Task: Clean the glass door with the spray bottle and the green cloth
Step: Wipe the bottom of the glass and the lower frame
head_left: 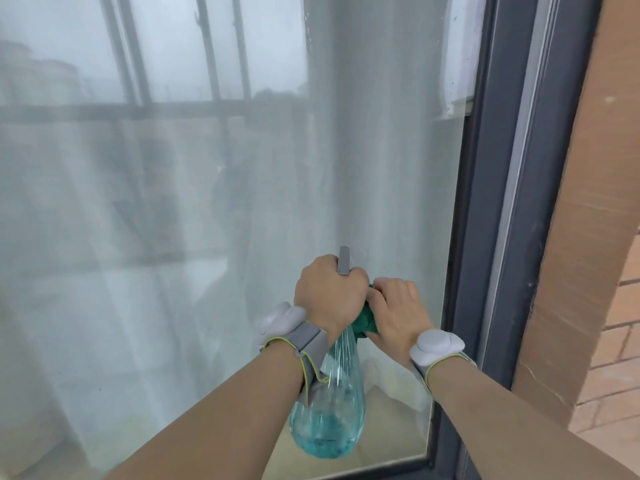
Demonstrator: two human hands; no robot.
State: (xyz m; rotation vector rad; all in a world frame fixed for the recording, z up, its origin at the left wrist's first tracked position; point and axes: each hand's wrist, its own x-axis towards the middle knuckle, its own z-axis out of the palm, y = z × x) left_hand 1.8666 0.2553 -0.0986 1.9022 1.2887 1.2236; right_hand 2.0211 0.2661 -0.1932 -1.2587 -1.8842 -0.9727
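**Both hands at the bottle, low on the glass door**

My left hand [329, 294] is clenched around the head of the spray bottle [329, 414], fingers wrapped over the top. The grey nozzle [344, 260] sticks up out of my fist, toward the glass door [207, 202]. The bottle's clear teal body hangs below my left wrist, with blue liquid pooled in its rounded bottom.

My right hand [398, 313] sits just right of the bottle's neck, touching my left hand. Its fingers are curled around the green cloth [363, 322], which is bunched between the two hands, against the neck. Only a small wad of it shows.

Each wrist carries a grey strap with a white puck: left wristband [294, 329], right wristband [437, 345].

The dark grey door frame [485, 271] runs right of the bottle; a brown brick wall [588, 237] lies beyond it. Behind the pane hangs a pale sheer curtain [363, 150].
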